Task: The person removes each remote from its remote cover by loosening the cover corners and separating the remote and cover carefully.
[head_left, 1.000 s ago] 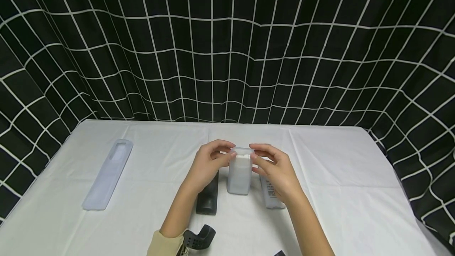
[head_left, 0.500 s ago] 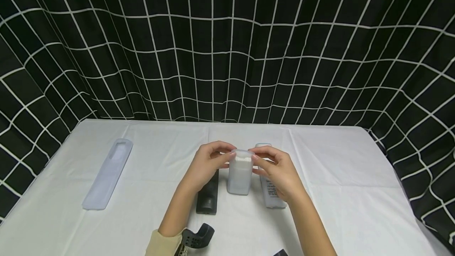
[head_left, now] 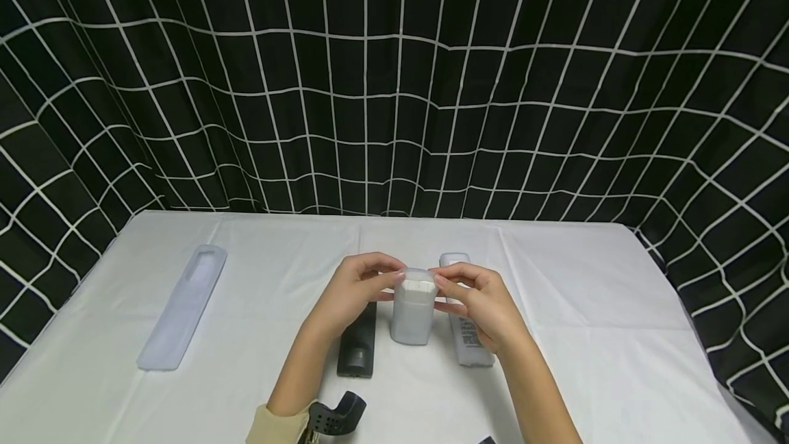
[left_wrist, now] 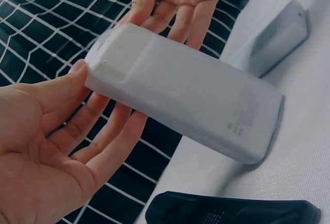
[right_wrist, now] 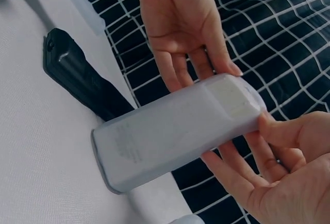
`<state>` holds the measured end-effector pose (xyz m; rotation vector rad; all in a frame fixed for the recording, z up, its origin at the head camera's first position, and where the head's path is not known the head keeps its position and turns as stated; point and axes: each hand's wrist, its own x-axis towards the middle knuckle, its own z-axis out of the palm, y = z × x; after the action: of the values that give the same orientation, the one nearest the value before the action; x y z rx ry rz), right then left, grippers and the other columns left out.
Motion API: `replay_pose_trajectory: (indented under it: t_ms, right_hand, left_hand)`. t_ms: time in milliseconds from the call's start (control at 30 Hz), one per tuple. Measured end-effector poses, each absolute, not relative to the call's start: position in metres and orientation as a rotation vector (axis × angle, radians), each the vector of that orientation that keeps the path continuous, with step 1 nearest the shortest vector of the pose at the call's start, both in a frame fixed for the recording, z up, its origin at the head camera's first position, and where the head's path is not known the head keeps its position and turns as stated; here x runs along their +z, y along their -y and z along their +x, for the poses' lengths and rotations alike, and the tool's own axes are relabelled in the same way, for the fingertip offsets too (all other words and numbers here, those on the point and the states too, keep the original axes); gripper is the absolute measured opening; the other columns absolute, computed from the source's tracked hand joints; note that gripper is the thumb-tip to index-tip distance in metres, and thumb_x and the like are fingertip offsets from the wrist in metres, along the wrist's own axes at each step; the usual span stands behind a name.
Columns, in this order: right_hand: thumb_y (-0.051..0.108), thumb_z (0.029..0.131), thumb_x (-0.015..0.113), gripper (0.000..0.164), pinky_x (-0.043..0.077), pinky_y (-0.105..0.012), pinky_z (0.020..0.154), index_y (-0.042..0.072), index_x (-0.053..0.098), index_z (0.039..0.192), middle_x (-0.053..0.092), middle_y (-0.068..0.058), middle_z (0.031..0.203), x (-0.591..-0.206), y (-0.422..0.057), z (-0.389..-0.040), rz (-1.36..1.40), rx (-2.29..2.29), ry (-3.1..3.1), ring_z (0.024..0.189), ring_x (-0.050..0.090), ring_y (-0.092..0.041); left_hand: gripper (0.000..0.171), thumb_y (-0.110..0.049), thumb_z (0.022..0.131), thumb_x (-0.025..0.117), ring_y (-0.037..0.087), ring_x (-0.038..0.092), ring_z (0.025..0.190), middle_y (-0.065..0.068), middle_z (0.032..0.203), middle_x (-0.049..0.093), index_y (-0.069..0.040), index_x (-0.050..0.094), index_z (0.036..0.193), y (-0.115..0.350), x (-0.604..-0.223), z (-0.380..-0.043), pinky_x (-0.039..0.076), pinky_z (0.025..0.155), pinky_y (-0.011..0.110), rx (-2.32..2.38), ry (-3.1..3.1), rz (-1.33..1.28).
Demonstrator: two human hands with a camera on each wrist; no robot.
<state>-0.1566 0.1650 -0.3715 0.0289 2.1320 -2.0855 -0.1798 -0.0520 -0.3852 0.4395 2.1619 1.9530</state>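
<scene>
A white remote control in a translucent cover (head_left: 413,317) stands nearly upright on the tabletop, its lower end on the cloth. My left hand (head_left: 351,291) pinches the cover's upper left edge, with the thumb near the top corner. My right hand (head_left: 483,303) pinches the upper right edge in the same way. In the left wrist view, the cover (left_wrist: 196,95) wraps the remote's body, and a bare white patch shows near the top. From the right wrist view, the cover (right_wrist: 160,131) has faint print low on its face, and both hands' fingers reach behind it.
A black remote (head_left: 357,348) lies left of the held one, partly under my left hand. To the right lies a grey-white remote (head_left: 471,344) with dark print, partly behind my right hand. A translucent sleeve (head_left: 183,310) lies far left on the white cloth (head_left: 616,334). A gridded black curtain (head_left: 394,88) hangs behind.
The cover's top rim, earlier standing above the white end, has come down a little toward me. Both hands keep their hold, lowering slightly with it. The head view has shifted slightly.
</scene>
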Motion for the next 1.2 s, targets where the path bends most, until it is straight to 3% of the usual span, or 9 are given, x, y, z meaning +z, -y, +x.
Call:
replay_pose_trajectory:
  t_ms: [833,1200]
  right_hand:
    - [0.002,0.103,0.064,0.023,0.065,-0.033,0.082,-0.013,0.068,0.120,0.073,0.000,0.095,-0.3721,-0.1633,-0.1564,0.059,-2.089,-2.128,0.086,0.073,-0.013]
    - [0.002,0.104,0.063,0.025,0.064,-0.029,0.079,-0.014,0.067,0.123,0.073,-0.001,0.097,-0.3724,-0.1615,-0.1566,0.092,-2.081,-2.153,0.085,0.072,-0.013]
  left_hand:
    - [0.023,-0.009,0.105,0.063,0.019,0.071,0.099,0.023,0.115,0.072,0.009,0.071,0.118,0.0492,-0.3894,-0.1805,0.064,0.089,0.044,1.975,-2.177,0.413]
    - [0.021,-0.007,0.104,0.064,0.014,0.070,0.089,0.020,0.110,0.074,0.009,0.071,0.115,0.0455,-0.3899,-0.1819,0.065,0.082,0.037,1.989,-2.169,0.339]
